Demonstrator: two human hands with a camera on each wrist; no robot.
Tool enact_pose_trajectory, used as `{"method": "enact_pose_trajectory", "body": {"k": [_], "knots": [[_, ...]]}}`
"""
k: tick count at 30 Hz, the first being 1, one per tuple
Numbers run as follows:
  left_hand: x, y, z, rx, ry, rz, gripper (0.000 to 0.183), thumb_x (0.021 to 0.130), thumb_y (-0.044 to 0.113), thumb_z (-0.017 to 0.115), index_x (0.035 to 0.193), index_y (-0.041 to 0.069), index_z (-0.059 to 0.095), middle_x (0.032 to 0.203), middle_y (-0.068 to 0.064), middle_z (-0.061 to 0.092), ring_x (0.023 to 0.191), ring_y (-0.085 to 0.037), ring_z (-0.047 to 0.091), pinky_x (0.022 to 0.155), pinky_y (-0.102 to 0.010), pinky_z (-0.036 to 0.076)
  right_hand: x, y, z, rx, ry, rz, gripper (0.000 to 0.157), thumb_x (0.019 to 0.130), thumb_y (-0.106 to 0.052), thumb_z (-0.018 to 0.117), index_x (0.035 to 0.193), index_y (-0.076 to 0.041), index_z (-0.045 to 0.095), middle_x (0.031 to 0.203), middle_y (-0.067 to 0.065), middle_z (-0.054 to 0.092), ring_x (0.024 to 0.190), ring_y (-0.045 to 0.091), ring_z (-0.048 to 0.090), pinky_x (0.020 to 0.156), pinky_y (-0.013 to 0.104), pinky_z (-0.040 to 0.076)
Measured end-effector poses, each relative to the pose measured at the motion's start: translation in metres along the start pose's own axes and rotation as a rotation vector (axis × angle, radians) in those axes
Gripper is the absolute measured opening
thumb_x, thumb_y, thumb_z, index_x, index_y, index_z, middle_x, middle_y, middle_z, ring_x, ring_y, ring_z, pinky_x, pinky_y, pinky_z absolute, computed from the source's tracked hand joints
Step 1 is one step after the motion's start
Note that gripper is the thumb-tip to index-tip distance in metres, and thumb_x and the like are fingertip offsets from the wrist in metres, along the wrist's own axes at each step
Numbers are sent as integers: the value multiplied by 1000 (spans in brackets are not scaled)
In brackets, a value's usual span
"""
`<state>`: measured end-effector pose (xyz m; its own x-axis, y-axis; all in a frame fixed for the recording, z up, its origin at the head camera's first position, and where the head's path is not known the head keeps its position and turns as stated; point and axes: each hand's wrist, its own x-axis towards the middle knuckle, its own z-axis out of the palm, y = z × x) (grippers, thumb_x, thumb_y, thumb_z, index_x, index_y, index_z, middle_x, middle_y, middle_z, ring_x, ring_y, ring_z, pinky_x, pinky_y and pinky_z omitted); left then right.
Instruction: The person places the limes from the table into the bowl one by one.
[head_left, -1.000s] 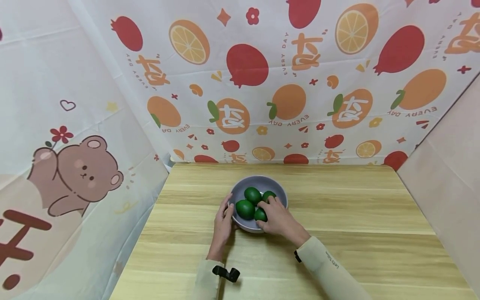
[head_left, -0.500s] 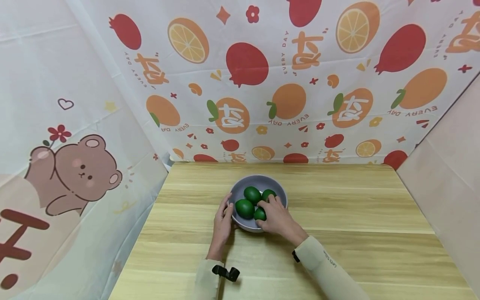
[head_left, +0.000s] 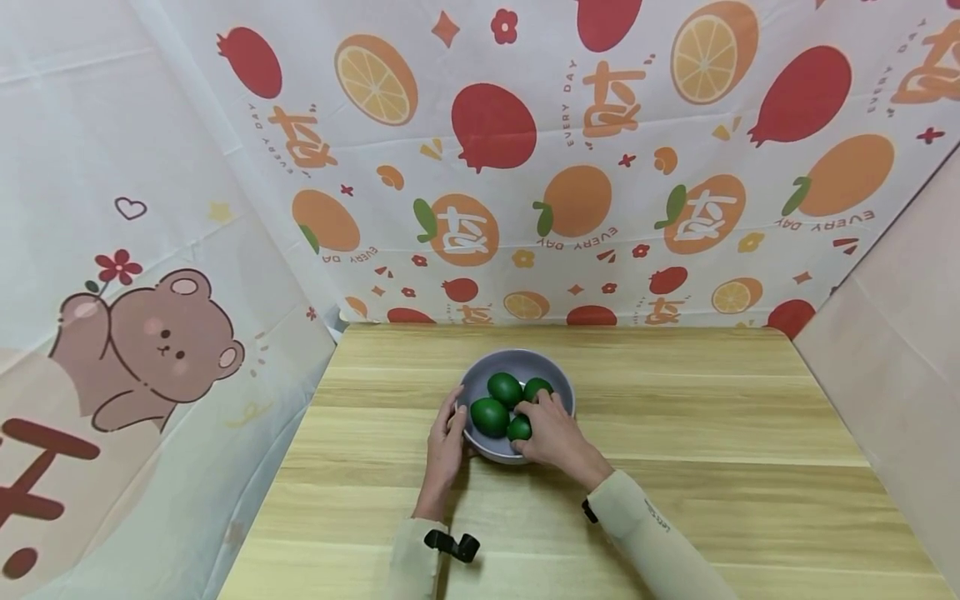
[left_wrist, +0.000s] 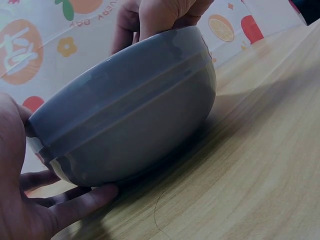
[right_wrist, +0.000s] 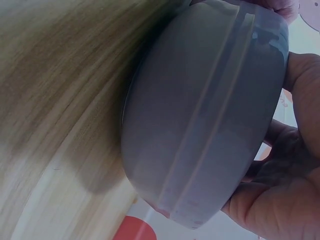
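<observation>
A grey bowl (head_left: 501, 362) stands on the wooden table. Inside it lie several smooth, dark green, egg-shaped fruits (head_left: 490, 417). My left hand (head_left: 445, 446) grips the bowl's left side, thumb at the rim. In the left wrist view, fingers (left_wrist: 82, 204) of that hand reach under the bowl's base. My right hand (head_left: 558, 437) reaches over the near right rim, thumb and fingers curled around the nearest green fruit (head_left: 520, 427). Another fruit (head_left: 537, 388) sits just beyond its fingertips. Both wrist views show the bowl's outer wall (right_wrist: 200, 115), which hides the fruits.
The light wooden table (head_left: 712, 400) extends on both sides of the bowl. Behind it hangs a white cloth (head_left: 637, 275) printed with fruit. A cloth with a bear (head_left: 165, 342) lines the left side, and a pale wall (head_left: 892, 317) the right.
The hands and bowl hold nearly the same places. The right forearm has shifted very slightly left, and the head view has drifted a little.
</observation>
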<state>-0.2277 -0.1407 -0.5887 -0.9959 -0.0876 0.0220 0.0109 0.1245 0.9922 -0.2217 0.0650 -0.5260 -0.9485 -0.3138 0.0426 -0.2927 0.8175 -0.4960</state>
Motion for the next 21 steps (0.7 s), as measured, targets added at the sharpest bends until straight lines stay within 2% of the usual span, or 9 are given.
{"method": "enact_pose_trajectory", "body": {"k": [5,10,15,21], "knots": [[0,-1,0,-18,-9,-6,40,108,43,45,148,39,50,153,-13,47,124,-34,57,85,-26,54,0,-1,0,-2,0,12,49,81,-28,86,124,-9,71,120,17,56,103,30,47,76,42,51],[1,-3,-1,-22,-22,-18,41,109,42,45,149,38,48,155,-13,45,125,-34,56,84,-24,54,-1,-3,1,-1,-2,33,51,81,-28,86,126,-9,70,123,17,56,107,31,48,82,45,52],[1,-3,-1,-57,-31,-47,43,109,40,45,151,36,46,157,-15,43,122,-37,58,81,-31,58,-1,-2,2,9,1,42,52,81,-29,87,126,-10,70,125,17,56,109,31,49,84,46,53],[0,-1,0,-25,-14,-22,42,109,41,45,150,35,48,154,-16,46,116,-33,60,80,-27,56,-2,-1,1,23,18,28,53,80,-33,87,124,-8,70,121,16,57,102,27,48,82,42,51]]}}
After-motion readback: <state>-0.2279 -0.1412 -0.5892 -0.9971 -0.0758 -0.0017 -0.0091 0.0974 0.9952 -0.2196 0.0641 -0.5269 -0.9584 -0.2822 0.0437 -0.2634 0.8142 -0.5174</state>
